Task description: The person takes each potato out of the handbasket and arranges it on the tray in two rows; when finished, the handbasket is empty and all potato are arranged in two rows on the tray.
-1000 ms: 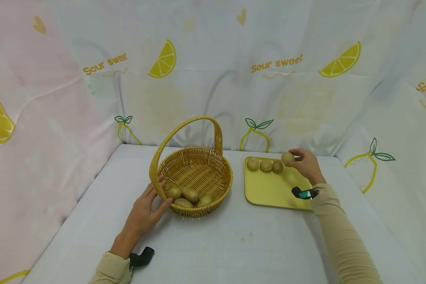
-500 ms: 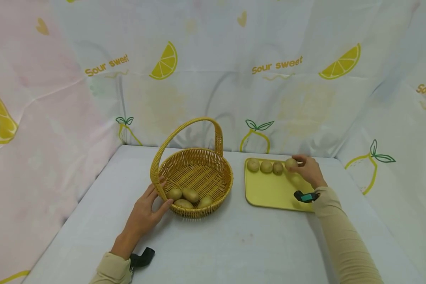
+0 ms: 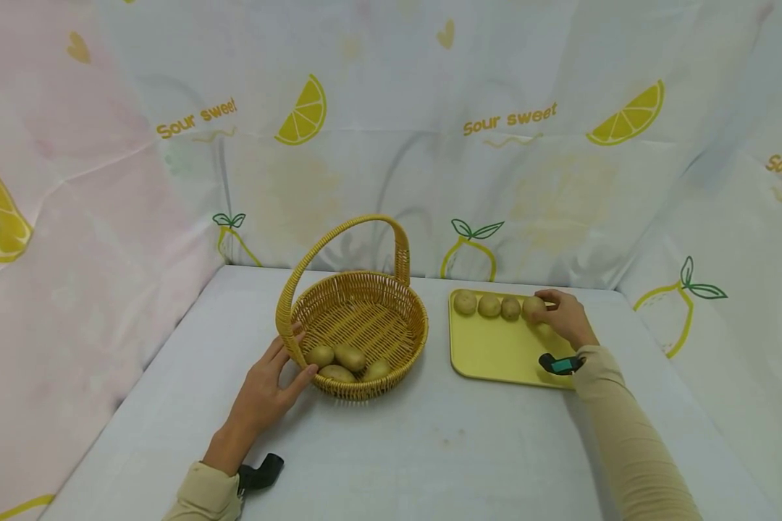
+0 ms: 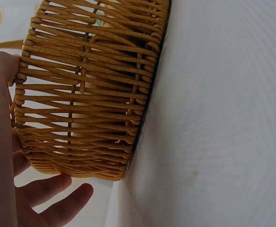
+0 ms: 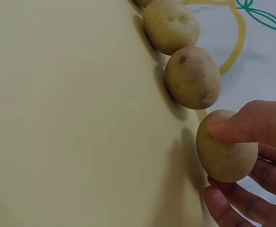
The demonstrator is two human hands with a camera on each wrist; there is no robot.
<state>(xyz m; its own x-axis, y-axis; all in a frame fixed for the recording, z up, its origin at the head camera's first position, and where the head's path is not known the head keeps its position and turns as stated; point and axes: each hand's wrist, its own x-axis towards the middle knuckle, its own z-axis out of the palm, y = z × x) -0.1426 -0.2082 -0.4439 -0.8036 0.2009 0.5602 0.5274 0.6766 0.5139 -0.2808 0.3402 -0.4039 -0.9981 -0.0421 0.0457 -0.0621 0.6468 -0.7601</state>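
My right hand (image 3: 563,317) pinches a round potato (image 5: 223,153) between thumb and fingers, low over the far side of the yellow tray (image 3: 495,354). To its left several potatoes stand in a row on the tray, the nearest being a brownish potato (image 3: 510,308). In the right wrist view a small gap parts the held potato from this neighbour (image 5: 193,78). My left hand (image 3: 263,387) rests on the left side of the wicker basket (image 3: 423,329), its thumb touching the rim and its fingers spread along the wall by the handle. Several potatoes (image 3: 350,356) lie in the basket's near part.
The basket's tall arched handle (image 3: 339,230) rises beside my left hand. White cloth (image 3: 443,449) covers the table, and a lemon-print curtain (image 3: 391,166) hangs behind it. My right forearm (image 3: 632,434) reaches in over the tray's right side.
My right hand has moved slightly right and down with the potato, bringing it into line with the row on the tray. My left hand and the basket keep their place.
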